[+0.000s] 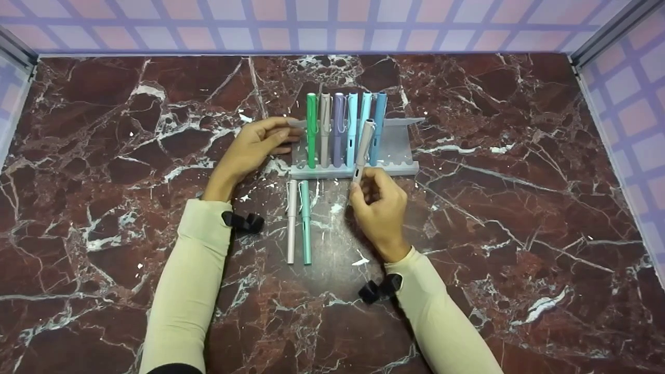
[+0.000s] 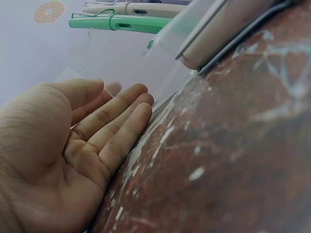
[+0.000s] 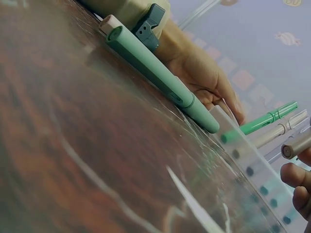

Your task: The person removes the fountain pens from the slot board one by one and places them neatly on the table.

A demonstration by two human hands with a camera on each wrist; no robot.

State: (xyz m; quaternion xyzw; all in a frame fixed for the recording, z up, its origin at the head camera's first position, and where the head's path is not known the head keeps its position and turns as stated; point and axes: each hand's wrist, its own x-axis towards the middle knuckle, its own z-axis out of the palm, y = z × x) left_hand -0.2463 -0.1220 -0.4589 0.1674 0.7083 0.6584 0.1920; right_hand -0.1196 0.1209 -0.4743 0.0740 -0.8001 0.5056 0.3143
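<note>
My right hand pinches a grey-brown pen by its lower end, its top leaning up in front of the rack's blue pens. At the clear pen rack's left side is my left hand, its fingers extended and loosely bent, fingertips right at the rack's edge. In the rack several pens stand in a row: a green pen, a beige pen, a purple pen, and light-blue to dark-blue ones. Before the rack lie a pale pink pen and a mint-green pen, side by side.
Vacant notches show at the rack's right end, along its front strip. The marbled tabletop runs back to a checked wall panel, with another panel at the right.
</note>
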